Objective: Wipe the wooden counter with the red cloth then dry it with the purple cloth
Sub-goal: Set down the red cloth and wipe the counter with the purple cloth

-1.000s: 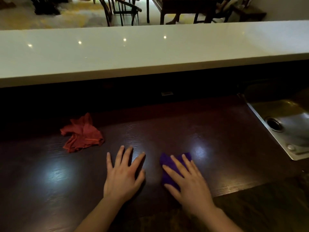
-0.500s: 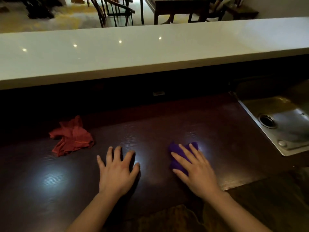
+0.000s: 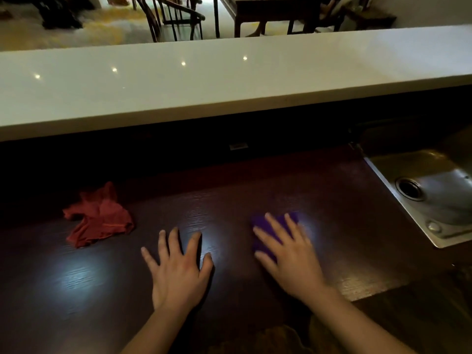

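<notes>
The dark wooden counter runs across the lower half of the head view. A crumpled red cloth lies on it at the left, untouched. My left hand rests flat on the bare wood with its fingers spread, holding nothing. To its right my right hand presses flat on the folded purple cloth, fingers spread over it; only the cloth's far and left edges show past the fingers.
A steel sink with a round drain is set into the counter at the right. A raised white ledge runs along the back. Dark chairs and a table stand in the room beyond.
My right hand has slid the purple cloth to the right and a little away from me. The left hand stays flat on the counter. The red cloth has not moved.
</notes>
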The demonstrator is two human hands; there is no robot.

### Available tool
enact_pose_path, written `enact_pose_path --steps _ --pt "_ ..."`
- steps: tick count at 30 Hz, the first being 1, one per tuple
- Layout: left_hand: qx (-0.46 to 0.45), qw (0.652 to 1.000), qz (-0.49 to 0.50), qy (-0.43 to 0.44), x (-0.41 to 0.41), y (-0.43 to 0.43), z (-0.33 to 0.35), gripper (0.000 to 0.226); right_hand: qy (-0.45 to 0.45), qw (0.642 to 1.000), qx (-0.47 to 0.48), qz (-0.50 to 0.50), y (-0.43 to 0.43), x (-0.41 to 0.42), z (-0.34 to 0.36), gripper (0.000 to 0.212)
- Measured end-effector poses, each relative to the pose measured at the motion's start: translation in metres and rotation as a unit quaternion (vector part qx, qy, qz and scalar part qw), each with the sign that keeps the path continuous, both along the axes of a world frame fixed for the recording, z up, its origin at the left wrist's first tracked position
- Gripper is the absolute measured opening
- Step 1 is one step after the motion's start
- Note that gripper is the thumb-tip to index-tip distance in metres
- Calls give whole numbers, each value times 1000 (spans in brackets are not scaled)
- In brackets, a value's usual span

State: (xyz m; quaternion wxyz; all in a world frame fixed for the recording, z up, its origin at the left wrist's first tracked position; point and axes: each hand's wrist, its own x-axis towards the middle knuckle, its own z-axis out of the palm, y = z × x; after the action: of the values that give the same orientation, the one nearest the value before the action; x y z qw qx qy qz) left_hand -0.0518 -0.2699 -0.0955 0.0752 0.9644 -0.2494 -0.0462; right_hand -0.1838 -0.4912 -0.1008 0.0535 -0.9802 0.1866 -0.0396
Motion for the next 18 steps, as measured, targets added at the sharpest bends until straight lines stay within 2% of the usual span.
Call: enact_pose_path --steps 2,3,7,10,13,15,18 --pt "-5 1000 -2 -4 0 1 1 62 4 997 7 75 -17 -23 0 57" --pt "-9 1000 -2 -5 0 1 1 61 0 998 2 58 -37 -31 1 57" --pt "-1 1000 2 -12 -1 -1 -1 57 13 988 20 -154 -110 -7 10 63" --pt "2 1000 3 -17 -1 -1 -1 56 30 975 26 -217 -107 51 12 61" --pt "-6 1000 8 -16 -1 -1 -1 55 35 987 40 -154 -72 84 16 58" --pt "-16 1000 9 -15 -1 0 -1 53 24 999 18 -45 -33 72 9 57" --pt "-29 999 9 -18 -1 0 -2 51 10 992 16 121 -1 19 -1 57"
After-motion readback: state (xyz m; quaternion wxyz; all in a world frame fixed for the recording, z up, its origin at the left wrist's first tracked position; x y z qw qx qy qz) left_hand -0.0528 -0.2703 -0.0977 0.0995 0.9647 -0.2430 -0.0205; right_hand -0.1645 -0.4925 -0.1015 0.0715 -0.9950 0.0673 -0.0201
